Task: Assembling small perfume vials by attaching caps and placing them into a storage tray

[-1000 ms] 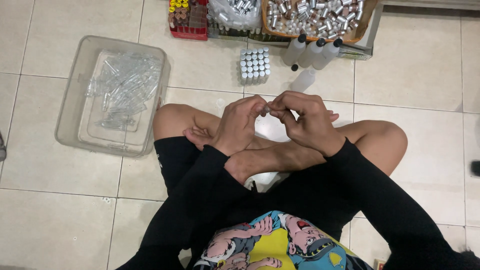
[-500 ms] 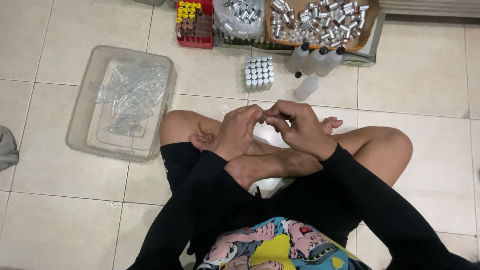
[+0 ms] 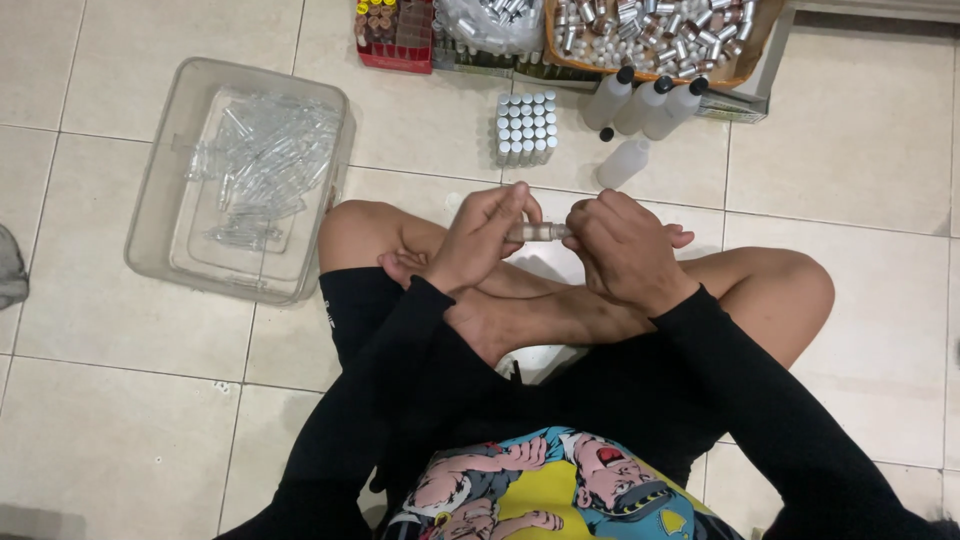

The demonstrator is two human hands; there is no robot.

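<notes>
Head view: person seated cross-legged on tiled floor. Left hand (image 3: 480,238) and right hand (image 3: 620,250) meet above the shins, fingers of both pinched on the ends of a small clear vial (image 3: 538,232) held level between them. Clear plastic tub (image 3: 160,225) to the left, holding a heap of clear tubes (image 3: 265,165). Ahead, a block of silver-capped vials (image 3: 526,128) stands upright; just beside it, white squeeze bottles (image 3: 645,105), one lying down. Cardboard tray (image 3: 745,55) filled with loose capped vials. Red rack (image 3: 392,25) at top.
</notes>
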